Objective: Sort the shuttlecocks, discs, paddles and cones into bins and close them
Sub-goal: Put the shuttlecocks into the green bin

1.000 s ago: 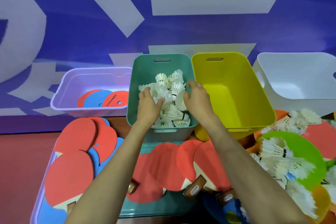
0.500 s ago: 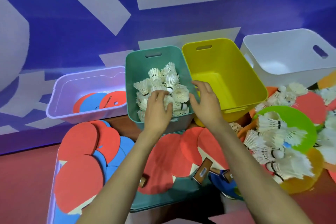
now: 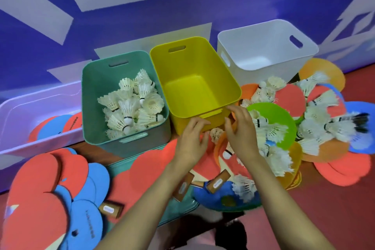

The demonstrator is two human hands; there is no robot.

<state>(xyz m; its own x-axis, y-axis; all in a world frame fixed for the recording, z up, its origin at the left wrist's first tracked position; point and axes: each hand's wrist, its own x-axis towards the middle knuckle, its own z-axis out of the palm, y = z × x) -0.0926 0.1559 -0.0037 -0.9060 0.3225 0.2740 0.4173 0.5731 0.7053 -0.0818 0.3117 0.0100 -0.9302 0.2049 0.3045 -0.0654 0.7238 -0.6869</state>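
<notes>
Left hand (image 3: 191,140) and right hand (image 3: 241,128) hover side by side, apart, at the near wall of the yellow bin (image 3: 176,79). Both are slack: the left's fingers bend loosely toward the wall with nothing seen in them, while the right's fingers reach out over the bin's near right corner, thumb spread, holding nothing. One shuttlecock (image 3: 215,134) lies between the hands, touched by neither as far as can be told.

The yellow bin, at 12 o'clock from the hands, has nothing showing inside. At 10 o'clock the teal bin (image 3: 95,91) touches it and holds a heap of shuttlecocks (image 3: 132,105). At 9 o'clock the lilac bin (image 3: 24,103) holds red and blue discs (image 3: 54,126). At 1 o'clock stands the white bin (image 3: 253,46). At 3 o'clock more shuttlecocks (image 3: 280,160) lie over a green disc (image 3: 278,115) and orange and red ones. At 6 o'clock lie red paddles (image 3: 154,170), under the forearms
</notes>
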